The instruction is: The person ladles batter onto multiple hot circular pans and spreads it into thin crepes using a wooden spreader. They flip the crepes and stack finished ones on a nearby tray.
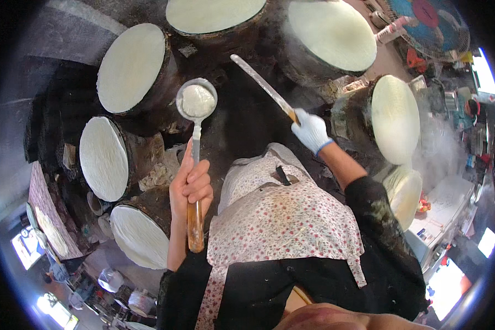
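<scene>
My bare left hand [191, 184] is wrapped round the wooden handle of a metal ladle [196, 132], which points away from me. Pale, thick batter [199, 100] sits in its round bowl. On the right, my right hand [312, 132], in a white knit glove, grips the short wooden handle of a long, narrow metal spatula [264, 85]. Its whitish blade slants up and left over the dark floor, apart from the ladle. Neither tool touches a griddle. Around me stand round griddles spread with thin white batter, among them the far-left one [132, 69] and the far-right one [333, 34].
More coated griddles curve round both sides, such as a left one [103, 158] and a right one [396, 120]. Steam rises on the right, near a white table [448, 201]. A blue fan [426, 25] stands at the far right. A floral apron [291, 220] covers my lap.
</scene>
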### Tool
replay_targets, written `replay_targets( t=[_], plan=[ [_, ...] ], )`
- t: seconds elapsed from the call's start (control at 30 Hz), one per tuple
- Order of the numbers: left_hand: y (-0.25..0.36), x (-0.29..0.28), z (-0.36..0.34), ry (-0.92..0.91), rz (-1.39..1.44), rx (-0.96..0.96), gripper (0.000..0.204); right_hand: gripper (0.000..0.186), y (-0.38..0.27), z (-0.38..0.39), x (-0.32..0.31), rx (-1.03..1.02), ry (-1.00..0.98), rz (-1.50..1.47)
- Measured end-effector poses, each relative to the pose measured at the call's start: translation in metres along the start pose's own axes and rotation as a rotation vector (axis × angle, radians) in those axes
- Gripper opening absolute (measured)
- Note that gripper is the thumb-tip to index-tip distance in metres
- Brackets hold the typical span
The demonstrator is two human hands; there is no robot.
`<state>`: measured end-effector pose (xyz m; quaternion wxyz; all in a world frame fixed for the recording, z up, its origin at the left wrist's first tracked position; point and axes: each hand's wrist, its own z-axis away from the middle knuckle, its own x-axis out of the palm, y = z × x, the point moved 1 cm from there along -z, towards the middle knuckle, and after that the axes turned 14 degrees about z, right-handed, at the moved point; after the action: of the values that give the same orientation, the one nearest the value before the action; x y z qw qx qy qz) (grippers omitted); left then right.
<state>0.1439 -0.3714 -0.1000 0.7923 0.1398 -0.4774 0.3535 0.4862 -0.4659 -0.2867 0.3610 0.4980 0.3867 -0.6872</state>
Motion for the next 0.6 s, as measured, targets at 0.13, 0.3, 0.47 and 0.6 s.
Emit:
replay_targets(
  t=[0.13,0.3,0.47,0.6],
  plan=[
    [-0.004,-0.010,0.019,-0.012,0.241,0.161,0.052,0.016,0.020,-0.106,-0.023,-0.244,-0.042,0.261],
    [-0.038,-0.018,0.042,-0.017,0.269,0.338,0.049,0.018,0.076,-0.204,-0.027,-0.481,0.094,0.409],
    [-0.072,-0.020,0.044,-0.094,0.398,0.458,0.044,0.022,0.126,-0.253,-0.008,-0.732,0.093,0.686],
    [-0.079,-0.030,0.059,-0.150,0.438,0.503,0.046,0.028,0.132,-0.262,-0.016,-0.663,0.005,0.515]
  ],
)
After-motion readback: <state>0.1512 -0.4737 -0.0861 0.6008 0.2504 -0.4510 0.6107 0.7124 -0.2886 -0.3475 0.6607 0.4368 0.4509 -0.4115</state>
